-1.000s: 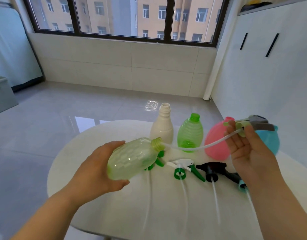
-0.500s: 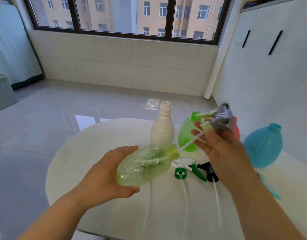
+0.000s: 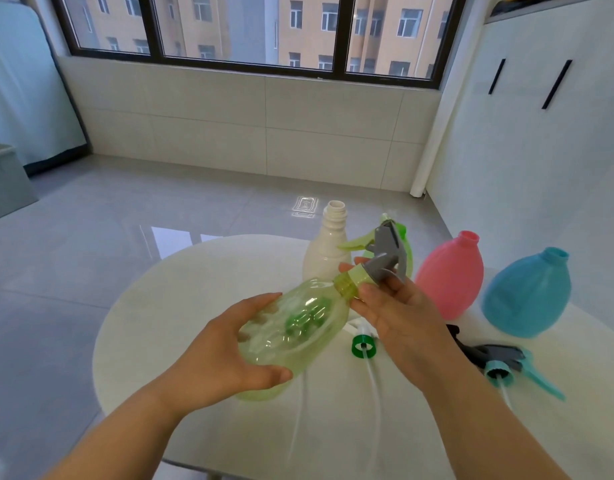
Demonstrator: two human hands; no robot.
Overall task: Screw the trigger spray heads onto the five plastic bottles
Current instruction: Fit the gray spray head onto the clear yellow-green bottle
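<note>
My left hand grips a pale green clear bottle, tilted with its neck pointing up and right. My right hand holds a grey and yellow-green trigger spray head by its collar, seated on that bottle's neck. A white bottle, a green bottle mostly hidden behind the spray head, a pink bottle and a blue bottle stand upright with open necks. Loose heads lie on the table: a white one with a green collar, a black one, a teal one.
The round white table ends close on the left and front, with grey tiled floor beyond. A white cabinet wall stands at the right. Thin dip tubes trail across the table toward me.
My right hand has moved left and pushed the spray head's tube fully into the bottle, so the collar now sits on the neck. The bottle has tilted more upward.
</note>
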